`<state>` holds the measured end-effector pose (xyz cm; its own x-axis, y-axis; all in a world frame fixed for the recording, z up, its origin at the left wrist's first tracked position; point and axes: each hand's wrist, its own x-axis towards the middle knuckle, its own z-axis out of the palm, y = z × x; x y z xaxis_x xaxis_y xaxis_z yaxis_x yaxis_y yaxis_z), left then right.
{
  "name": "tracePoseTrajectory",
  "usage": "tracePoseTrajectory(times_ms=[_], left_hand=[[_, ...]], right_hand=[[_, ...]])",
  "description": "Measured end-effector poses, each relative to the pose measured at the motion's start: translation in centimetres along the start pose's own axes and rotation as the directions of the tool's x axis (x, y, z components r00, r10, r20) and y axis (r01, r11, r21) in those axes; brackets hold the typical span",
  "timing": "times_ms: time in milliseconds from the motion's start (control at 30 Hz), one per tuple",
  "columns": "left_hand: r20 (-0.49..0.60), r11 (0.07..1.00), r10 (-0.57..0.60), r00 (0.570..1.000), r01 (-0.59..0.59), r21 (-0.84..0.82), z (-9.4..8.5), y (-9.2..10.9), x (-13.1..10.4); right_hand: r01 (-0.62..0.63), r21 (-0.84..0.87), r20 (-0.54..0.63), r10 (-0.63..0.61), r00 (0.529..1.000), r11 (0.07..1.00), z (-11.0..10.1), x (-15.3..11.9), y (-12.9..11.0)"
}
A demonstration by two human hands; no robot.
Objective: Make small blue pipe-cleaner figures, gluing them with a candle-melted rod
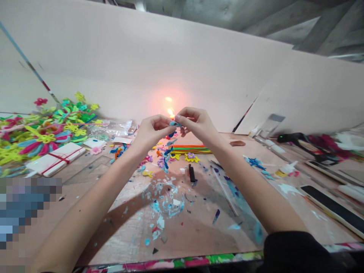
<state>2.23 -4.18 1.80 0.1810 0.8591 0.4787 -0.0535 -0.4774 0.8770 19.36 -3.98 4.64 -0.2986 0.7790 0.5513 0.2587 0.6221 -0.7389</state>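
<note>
Both of my hands are raised over the middle of the table, close together in front of a lit flame [170, 112]. My left hand [155, 129] pinches one side of a small light blue fuzzy piece [174, 124]. The fingertips of my right hand [195, 121] close on its other side. Below my hands lie blue, purple and yellow fuzzy pieces [165, 157] and a bundle of orange, green and yellow strips [192, 149]. A small black object [191, 173] rests nearer to me.
Colourful fuzzy flowers [45, 138] pile up at the left behind a white box [55, 159] with red string. At the right are a glue bottle [286, 169], a black glue gun [304, 144] and a dark flat device [332, 206]. Blue and white scraps [167, 199] litter the table [122, 235].
</note>
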Motion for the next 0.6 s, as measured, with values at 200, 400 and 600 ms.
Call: tracePoseTrajectory(times_ms=[200, 400, 600], left_hand=[[0.023, 1.000, 0.009, 1.000, -0.009, -0.021, -0.09, -0.06, 0.03], [0.034, 1.000, 0.017, 0.999, -0.016, -0.005, -0.11, -0.12, 0.05], [0.018, 0.999, -0.027, 0.999, 0.027, -0.029, 0.02, -0.03, -0.11]], right_hand=[[-0.013, -0.018, 0.005, 0.013, 1.000, 1.000, 0.05, -0.01, -0.05], [-0.026, -0.003, 0.006, 0.026, 1.000, 1.000, 0.07, 0.07, 0.04], [-0.107, 0.078, 0.009, 0.106, 0.994, 0.991, -0.10, -0.26, 0.00]])
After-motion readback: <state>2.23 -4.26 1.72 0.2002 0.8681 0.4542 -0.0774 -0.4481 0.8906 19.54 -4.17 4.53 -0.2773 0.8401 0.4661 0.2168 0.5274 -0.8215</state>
